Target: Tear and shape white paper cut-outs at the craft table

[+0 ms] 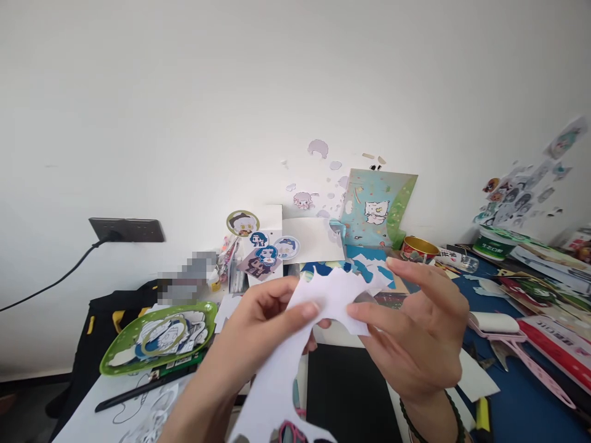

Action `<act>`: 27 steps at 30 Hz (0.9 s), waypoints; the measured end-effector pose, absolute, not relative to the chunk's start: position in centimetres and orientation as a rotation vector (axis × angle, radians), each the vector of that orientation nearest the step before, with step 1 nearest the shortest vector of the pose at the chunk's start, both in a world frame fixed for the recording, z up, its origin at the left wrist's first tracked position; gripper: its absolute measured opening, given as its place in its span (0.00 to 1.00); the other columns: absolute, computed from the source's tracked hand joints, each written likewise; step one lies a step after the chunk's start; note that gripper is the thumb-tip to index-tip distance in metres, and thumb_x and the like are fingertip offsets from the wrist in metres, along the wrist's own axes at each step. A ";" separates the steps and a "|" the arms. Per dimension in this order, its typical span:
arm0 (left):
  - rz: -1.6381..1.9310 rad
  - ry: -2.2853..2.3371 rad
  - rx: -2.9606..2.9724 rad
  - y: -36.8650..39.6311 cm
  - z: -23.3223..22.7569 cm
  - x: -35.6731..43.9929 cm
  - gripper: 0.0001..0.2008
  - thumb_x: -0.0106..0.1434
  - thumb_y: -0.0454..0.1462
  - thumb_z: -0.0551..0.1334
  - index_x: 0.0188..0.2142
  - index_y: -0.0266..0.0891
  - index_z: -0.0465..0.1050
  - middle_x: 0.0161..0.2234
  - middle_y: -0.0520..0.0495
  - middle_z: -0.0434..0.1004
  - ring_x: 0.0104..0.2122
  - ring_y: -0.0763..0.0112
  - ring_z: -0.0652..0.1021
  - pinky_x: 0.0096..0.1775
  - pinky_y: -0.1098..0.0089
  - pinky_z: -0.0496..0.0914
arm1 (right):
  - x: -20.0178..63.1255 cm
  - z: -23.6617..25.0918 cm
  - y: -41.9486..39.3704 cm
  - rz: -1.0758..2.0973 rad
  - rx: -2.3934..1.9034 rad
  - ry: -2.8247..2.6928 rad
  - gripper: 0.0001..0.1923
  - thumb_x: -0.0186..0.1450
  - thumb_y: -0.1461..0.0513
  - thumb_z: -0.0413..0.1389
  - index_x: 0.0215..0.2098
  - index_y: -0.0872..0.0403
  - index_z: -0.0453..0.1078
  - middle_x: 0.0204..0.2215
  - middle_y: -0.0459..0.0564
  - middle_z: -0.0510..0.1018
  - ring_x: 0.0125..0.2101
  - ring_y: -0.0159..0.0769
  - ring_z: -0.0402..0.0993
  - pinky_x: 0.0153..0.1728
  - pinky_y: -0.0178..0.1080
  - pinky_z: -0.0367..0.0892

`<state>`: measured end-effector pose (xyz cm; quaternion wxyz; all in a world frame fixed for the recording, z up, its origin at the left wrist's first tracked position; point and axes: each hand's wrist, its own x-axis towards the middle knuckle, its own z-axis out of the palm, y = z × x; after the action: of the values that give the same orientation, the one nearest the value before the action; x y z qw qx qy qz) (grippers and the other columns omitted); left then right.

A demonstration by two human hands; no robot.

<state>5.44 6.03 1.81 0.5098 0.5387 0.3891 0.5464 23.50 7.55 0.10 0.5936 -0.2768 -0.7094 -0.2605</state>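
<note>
Between my two hands hangs a white sheet of paper [339, 286] with jagged, curved cut-out edges. My left hand [272, 307] pinches it near the middle, thumb on top and the other fingers behind. At the sheet's right part, my right hand [415, 320] grips an edge between thumb and lower finger, while its index finger points up and away. A strip of the sheet runs down toward the bottom, where pink scissors handles [293, 431] show partly behind it. Beneath the hands lies a flat black board [348, 387].
At left, a green tray [108, 360] holds paper cut-outs, with a black pen [138, 394] in front. To the right lie a pink lint roller [530, 357], a yellow-and-black cutter [483, 415] and a green-white tub [494, 245]. A red-gold tin [419, 249] stands near the wall.
</note>
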 end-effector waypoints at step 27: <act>1.317 0.906 1.200 8.0 0.5 5.9 0.11 0.55 0.41 0.68 0.38 0.40 0.76 0.31 0.48 0.82 0.32 0.70 0.80 0.36 0.72 0.74 | 22.8 0.2 9.6 0.553 -1.061 -1.764 0.10 0.61 0.56 0.58 0.24 0.50 0.74 0.52 0.51 0.71 0.52 0.46 0.67 0.50 0.50 0.65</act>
<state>5.88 7.99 0.45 0.5406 0.5051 0.3814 0.5542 22.78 9.63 0.22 0.4839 -0.4357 -0.7241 0.2272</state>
